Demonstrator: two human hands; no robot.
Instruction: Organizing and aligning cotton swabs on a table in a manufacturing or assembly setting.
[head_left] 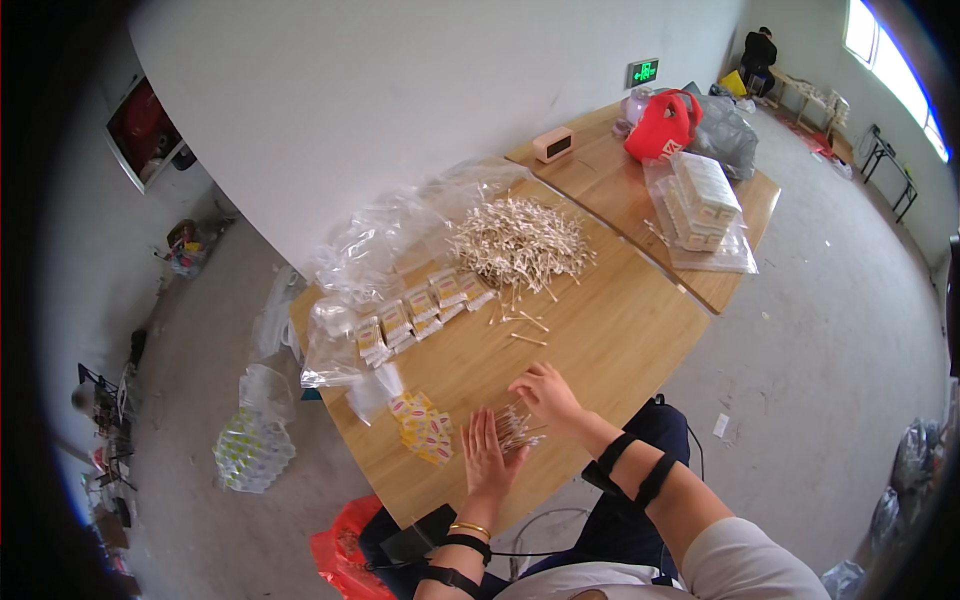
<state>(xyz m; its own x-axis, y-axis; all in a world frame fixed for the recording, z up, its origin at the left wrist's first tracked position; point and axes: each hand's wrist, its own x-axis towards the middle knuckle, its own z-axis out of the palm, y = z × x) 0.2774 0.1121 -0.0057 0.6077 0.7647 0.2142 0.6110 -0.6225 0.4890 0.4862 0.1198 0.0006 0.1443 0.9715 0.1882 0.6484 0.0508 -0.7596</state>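
A small bunch of cotton swabs [516, 428] lies near the front edge of the wooden table [600, 340]. Against its left side rests my left hand [485, 455], fingers stretched out and thumb toward the swabs. Just beyond the bunch, to the right, is my right hand [547, 394] with curled fingers; whether anything is in them is hidden. Yellow-and-white printed cards or small packets [422, 427] lie spread to the left of my left hand. Farther back is a big heap of loose cotton swabs [522, 243], with a few stray swabs [528, 339] in front of it.
Filled packs [397, 322] stand in a row by crumpled clear plastic [365, 245]. On the adjoining table [600, 165] are a small clock [553, 145], a red bag [664, 125] and stacked wrapped packs [705, 195]. A red plastic bag [345, 545] hangs below. Another person [760, 55] sits far off.
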